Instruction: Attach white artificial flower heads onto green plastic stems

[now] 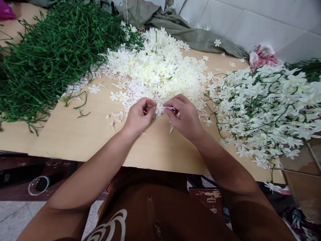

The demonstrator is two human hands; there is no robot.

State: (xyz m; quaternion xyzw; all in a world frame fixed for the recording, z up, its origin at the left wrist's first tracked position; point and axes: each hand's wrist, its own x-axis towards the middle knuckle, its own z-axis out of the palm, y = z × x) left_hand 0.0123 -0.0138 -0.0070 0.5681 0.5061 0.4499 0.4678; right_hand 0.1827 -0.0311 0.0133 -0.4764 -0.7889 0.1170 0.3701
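Note:
Near the middle of the board, my left hand (pixel 141 114) pinches a white artificial flower (pixel 159 109) by its petals. On the flower's other side, my right hand (pixel 184 113) holds thin white stamen stems (pixel 169 107) between thumb and fingers. The fingertips of both hands are close together, with the flower between them. Right behind them lies a large heap of loose white flowers (pixel 160 67), with white stamens (pixel 135 90) scattered along its near edge. A few single flowers (pixel 94 88) lie to the left of the heap.
A big pile of green plastic stems (pixel 55 57) covers the left of the tan board (pixel 82 137). Assembled white flowers on green stems (pixel 268 110) are heaped at the right. Grey cloth (pixel 198 36) and a tiled wall (pixel 240 23) border the back. A clear cup (pixel 38 185) is below left.

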